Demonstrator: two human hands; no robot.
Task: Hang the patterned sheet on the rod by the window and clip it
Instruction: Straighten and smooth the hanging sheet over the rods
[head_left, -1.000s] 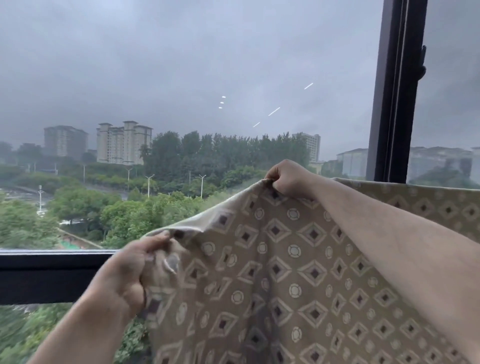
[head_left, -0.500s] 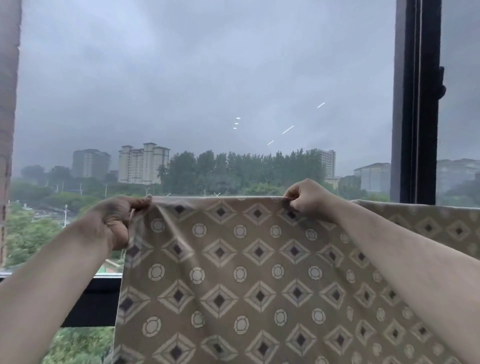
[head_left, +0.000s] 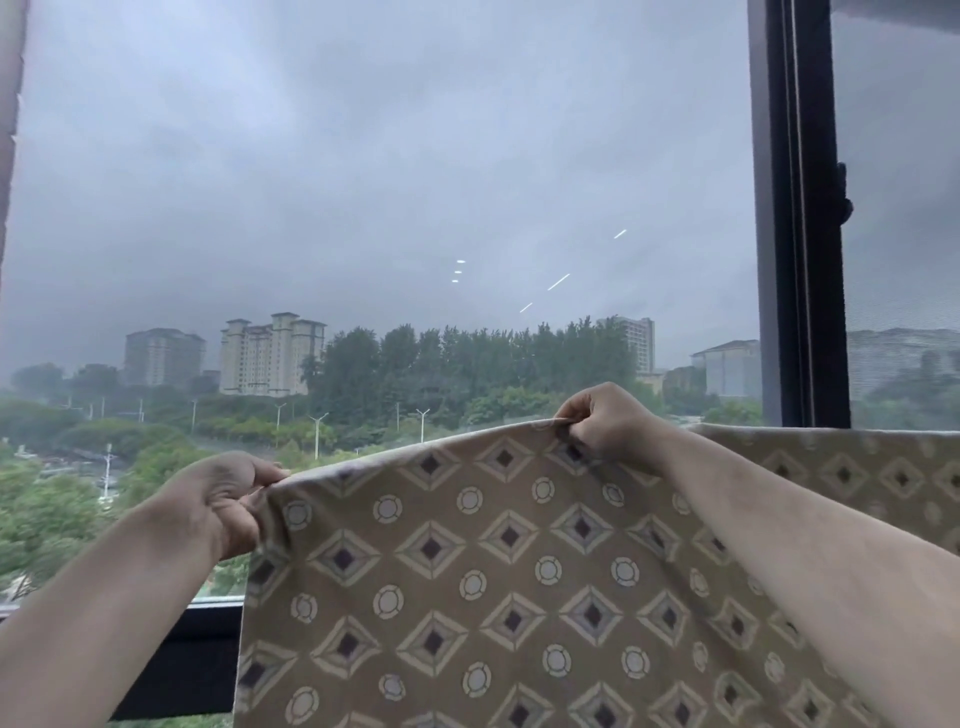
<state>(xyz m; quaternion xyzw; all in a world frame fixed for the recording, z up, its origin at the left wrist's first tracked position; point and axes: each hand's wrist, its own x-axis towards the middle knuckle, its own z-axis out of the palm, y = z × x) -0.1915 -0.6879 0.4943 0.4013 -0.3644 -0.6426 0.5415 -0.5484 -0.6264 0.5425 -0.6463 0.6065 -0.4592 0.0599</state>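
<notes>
Patterned tan cotton sheet (head_left: 519, 582), printed with dark-centred diamonds and pale rings, fills the lower middle and right of the view, held up in front of a large window. Its top edge slopes from lower left up to a peak right of centre, then runs level toward the right edge of the view, where it seems to drape over something; the rod itself cannot be made out there.

A bare left hand (head_left: 221, 501) grasps the sheet's upper left corner, fingers and thumb curled round a bunch of the fabric, with the forearm reaching in from the lower left. A bare right hand (head_left: 602, 421) sits higher and further right, fist clenched on the top edge at the peak, pinching a fold, its forearm crossing in front of the fabric from the lower right. Between the two hands the edge is fairly taut, and the cloth hangs flat below them to the bottom of the view.

Behind the sheet, a black vertical window frame (head_left: 797, 208) stands at the right, with a small latch on its side. A dark horizontal sill bar (head_left: 192, 660) shows at the lower left. Through the glass are a heavy grey sky, pale high-rise buildings (head_left: 270, 356), a band of dark green trees (head_left: 467, 369) and street lamps.
</notes>
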